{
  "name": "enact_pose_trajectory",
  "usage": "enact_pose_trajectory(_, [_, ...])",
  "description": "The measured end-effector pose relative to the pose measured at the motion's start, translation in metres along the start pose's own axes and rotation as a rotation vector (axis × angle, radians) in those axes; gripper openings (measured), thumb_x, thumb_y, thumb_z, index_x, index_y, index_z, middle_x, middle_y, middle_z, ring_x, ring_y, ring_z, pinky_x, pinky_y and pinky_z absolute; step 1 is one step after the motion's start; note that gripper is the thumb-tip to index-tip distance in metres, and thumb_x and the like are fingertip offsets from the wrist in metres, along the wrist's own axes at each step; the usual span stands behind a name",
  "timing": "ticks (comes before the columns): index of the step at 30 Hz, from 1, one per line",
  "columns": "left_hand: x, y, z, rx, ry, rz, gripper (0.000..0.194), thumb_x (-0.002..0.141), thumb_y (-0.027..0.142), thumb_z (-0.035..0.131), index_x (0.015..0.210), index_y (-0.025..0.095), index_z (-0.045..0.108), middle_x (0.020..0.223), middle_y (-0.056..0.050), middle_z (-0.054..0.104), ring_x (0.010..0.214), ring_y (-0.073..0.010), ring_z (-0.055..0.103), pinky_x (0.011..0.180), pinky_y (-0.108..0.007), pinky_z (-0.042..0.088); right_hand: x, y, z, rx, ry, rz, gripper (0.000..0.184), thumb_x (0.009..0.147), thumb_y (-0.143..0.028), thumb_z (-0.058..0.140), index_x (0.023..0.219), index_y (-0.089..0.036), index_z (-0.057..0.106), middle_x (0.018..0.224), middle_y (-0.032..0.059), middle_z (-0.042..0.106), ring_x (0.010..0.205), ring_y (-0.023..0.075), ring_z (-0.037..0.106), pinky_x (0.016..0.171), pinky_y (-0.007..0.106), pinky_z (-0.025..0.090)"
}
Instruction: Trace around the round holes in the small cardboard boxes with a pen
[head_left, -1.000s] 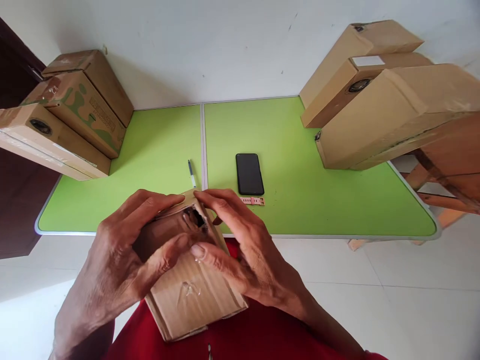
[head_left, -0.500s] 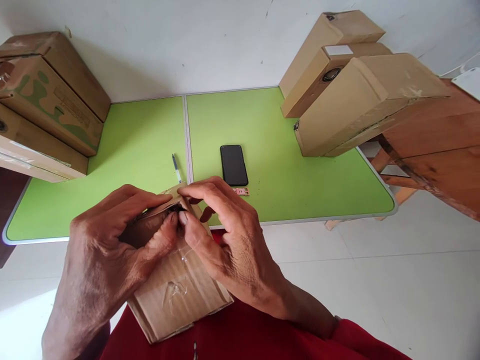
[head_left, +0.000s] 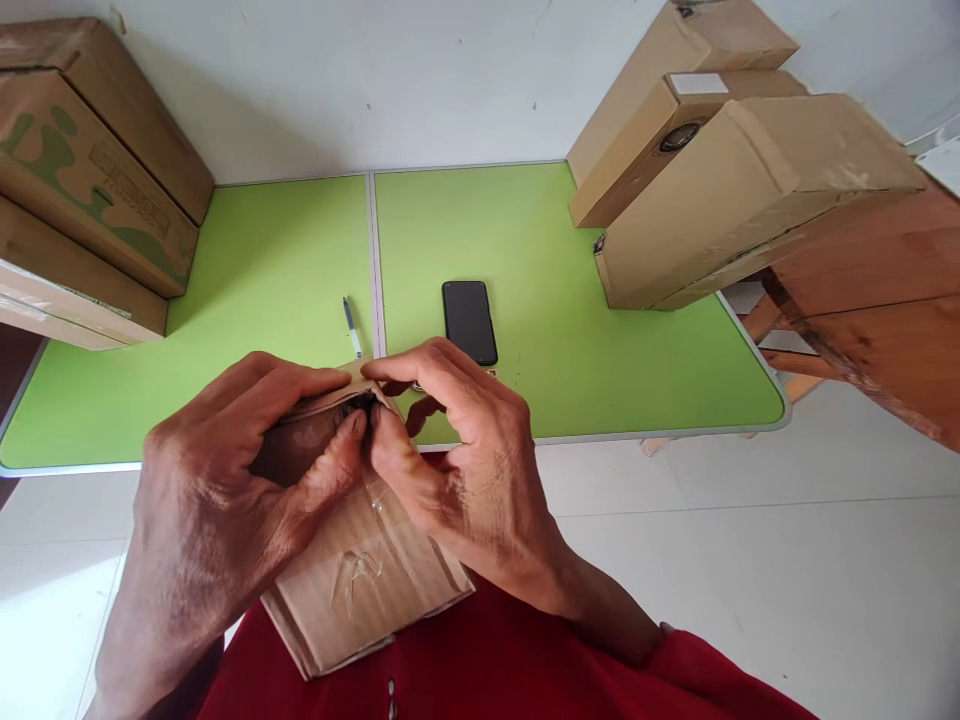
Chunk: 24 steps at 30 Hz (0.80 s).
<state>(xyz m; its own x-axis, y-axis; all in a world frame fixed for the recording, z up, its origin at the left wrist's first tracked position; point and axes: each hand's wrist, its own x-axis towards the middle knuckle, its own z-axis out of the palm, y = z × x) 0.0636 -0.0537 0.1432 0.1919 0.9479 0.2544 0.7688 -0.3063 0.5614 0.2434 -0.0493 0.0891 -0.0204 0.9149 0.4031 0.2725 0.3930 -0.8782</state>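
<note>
I hold a small brown cardboard box (head_left: 367,585) against my lap, in front of a green table (head_left: 555,330). My left hand (head_left: 225,500) wraps round the box's left side, thumb pressed at its torn top end. My right hand (head_left: 457,470) grips the right side, with thumb and forefinger pinching at the same dark opening. Clear tape shows on the box's front face. What lies inside the opening is hidden by my thumbs.
On the table lie a black phone (head_left: 469,322), a pen (head_left: 351,325) and a small pink strap mostly behind my right hand. Cardboard boxes are stacked at the left (head_left: 90,190) and at the right (head_left: 735,170). A wooden piece (head_left: 877,300) stands to the right.
My thumbs have closed together over the box's opening. The view has shifted slightly; the box has stayed in both hands.
</note>
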Motion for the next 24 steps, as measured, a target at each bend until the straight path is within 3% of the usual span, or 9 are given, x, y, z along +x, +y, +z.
enact_pose_trajectory(5, [-0.005,-0.005,0.005,-0.038,0.064,0.086,0.019,0.104,0.031,0.081,0.122,0.034,0.081,0.113,0.005,0.082,0.098,-0.0175,0.079,0.086,-0.031,0.064,0.008,0.003,-0.005,0.191,-0.04,0.138,0.005,0.103,-0.033,0.082,0.106,-0.028,0.083,0.107,0.0003,0.083,0.095,0.0219,0.079,0.082,0.039,0.067])
enact_pose_trajectory(10, [-0.007,-0.011,0.003,-0.129,0.042,0.239,0.027,0.106,0.018,0.078,0.125,0.036,0.081,0.122,0.007,0.081,0.103,-0.0107,0.079,0.087,-0.024,0.063,0.017,0.018,-0.021,0.207,-0.001,0.189,0.034,0.11,-0.054,0.073,0.091,-0.028,0.084,0.085,-0.0005,0.08,0.078,0.0208,0.076,0.067,0.035,0.06])
enact_pose_trajectory(12, [-0.007,-0.016,0.002,-0.157,0.054,0.296,0.03,0.107,0.016,0.077,0.129,0.036,0.08,0.124,0.005,0.08,0.106,-0.0117,0.08,0.087,-0.025,0.064,0.02,0.039,-0.031,0.019,0.101,0.182,0.038,0.109,-0.06,0.072,0.097,-0.026,0.083,0.091,0.002,0.08,0.083,0.0222,0.076,0.07,0.035,0.061])
enact_pose_trajectory(15, [-0.008,-0.02,0.001,-0.164,0.019,0.31,0.034,0.107,0.009,0.072,0.126,0.036,0.078,0.129,0.004,0.079,0.112,-0.0132,0.079,0.091,-0.028,0.063,0.024,0.086,-0.043,-0.461,0.182,0.227,0.044,0.105,-0.057,0.072,0.126,-0.019,0.08,0.127,0.0152,0.08,0.118,0.0332,0.075,0.094,0.047,0.064])
enact_pose_trajectory(17, [-0.009,-0.021,0.001,-0.144,-0.025,0.292,0.035,0.109,0.008,0.067,0.124,0.038,0.078,0.132,0.004,0.078,0.115,-0.0149,0.079,0.093,-0.031,0.063,0.026,0.118,-0.043,-0.727,0.119,0.366,0.065,0.1,-0.052,0.077,0.15,-0.012,0.068,0.15,0.0263,0.069,0.141,0.0425,0.063,0.112,0.059,0.057])
enact_pose_trajectory(20, [-0.009,-0.02,0.001,-0.091,-0.054,0.262,0.028,0.111,0.015,0.067,0.123,0.038,0.079,0.134,0.003,0.079,0.115,-0.0212,0.08,0.097,-0.038,0.063,0.026,0.152,-0.031,-0.892,-0.061,0.605,0.092,0.095,-0.053,0.082,0.168,-0.009,0.048,0.168,0.0347,0.053,0.152,0.0499,0.052,0.118,0.067,0.049])
enact_pose_trajectory(24, [-0.007,-0.021,0.001,-0.029,-0.058,0.299,0.021,0.111,0.02,0.072,0.125,0.036,0.077,0.133,0.001,0.08,0.114,-0.0222,0.079,0.099,-0.039,0.062,0.024,0.169,-0.013,-0.927,-0.143,0.684,0.092,0.099,-0.053,0.077,0.17,-0.007,0.041,0.166,0.0362,0.053,0.153,0.0504,0.051,0.121,0.069,0.043])
